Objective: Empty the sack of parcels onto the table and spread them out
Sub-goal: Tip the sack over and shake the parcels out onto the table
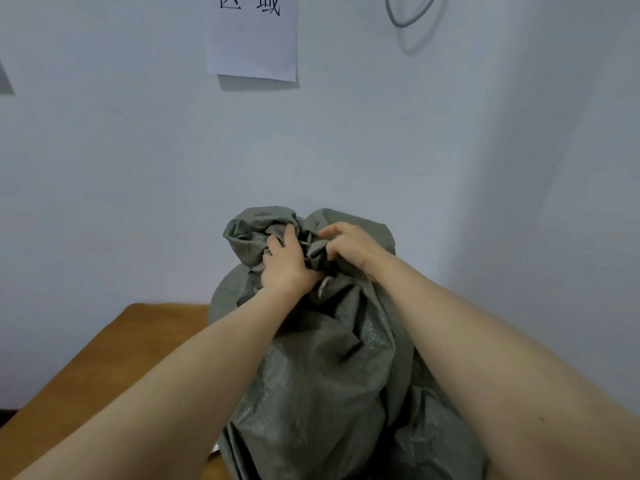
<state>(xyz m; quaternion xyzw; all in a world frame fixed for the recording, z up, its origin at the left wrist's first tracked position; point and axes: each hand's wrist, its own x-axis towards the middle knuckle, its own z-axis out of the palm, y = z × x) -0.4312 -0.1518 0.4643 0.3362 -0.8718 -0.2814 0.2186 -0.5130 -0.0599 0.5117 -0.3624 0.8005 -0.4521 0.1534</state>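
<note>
A pale, bluish-white wall [121, 168] fills most of the view, meeting a brown wooden surface [104, 358] that shows at the lower left. A large grey-green woven sack [329, 375] stands upright on the surface in the lower middle, bulging and heavily creased. Its gathered mouth is at the top, in front of the wall. What it holds cannot be seen. Both bare forearms reach in from the bottom corners to that bunched top. The left hand [287, 268] clenches a fold of the sack's neck, fingers dug into the cloth. The right hand [349, 249], just beside it, grasps the neighbouring fold with curled fingers. High on the wall hangs a white sheet of paper [254, 46] with black printed characters, and to its right a loop of grey cable [408, 15].
</note>
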